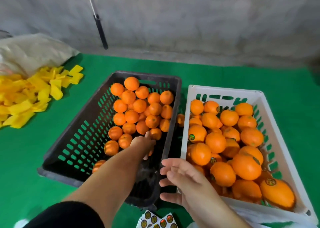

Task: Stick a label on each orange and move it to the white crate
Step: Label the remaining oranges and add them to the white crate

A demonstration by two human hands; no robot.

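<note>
Oranges (140, 106), bright and unlabelled, lie heaped in the far half of the black crate (72, 151) on the left; those in the white crate (280, 141) on the right carry round dark stickers. The left hand (144, 143) reaches into the black crate, fingers curled down among the near fruit, though whether it grips one I cannot tell. The right hand (183, 184) hovers between the crates, fingers spread and holding nothing. A label sheet (155, 220) lies at the near edge
</note>
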